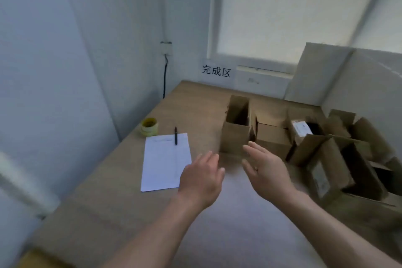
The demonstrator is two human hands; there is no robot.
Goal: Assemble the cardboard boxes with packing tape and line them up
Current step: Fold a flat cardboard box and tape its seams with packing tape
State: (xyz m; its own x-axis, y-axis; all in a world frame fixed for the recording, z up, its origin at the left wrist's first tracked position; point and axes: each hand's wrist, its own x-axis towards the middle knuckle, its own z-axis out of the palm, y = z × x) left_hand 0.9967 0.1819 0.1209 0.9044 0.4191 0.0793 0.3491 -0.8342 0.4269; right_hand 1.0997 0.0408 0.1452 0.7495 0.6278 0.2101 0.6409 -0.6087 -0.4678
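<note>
Cardboard boxes (236, 128) stand open toward the surface's (108, 213) right edge; left hand (201, 180) and right hand (266, 172), both spread and empty, seemingly reach for the nearest, with tape (149, 126) needed next.

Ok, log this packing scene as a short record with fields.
surface: wooden table
left hand: open, holding nothing, above the table
right hand: open, holding nothing, near the upright open box
other boxes: clustered at right, flaps open
tape roll: far left, untouched
paper sheet: pen on its top edge
</note>
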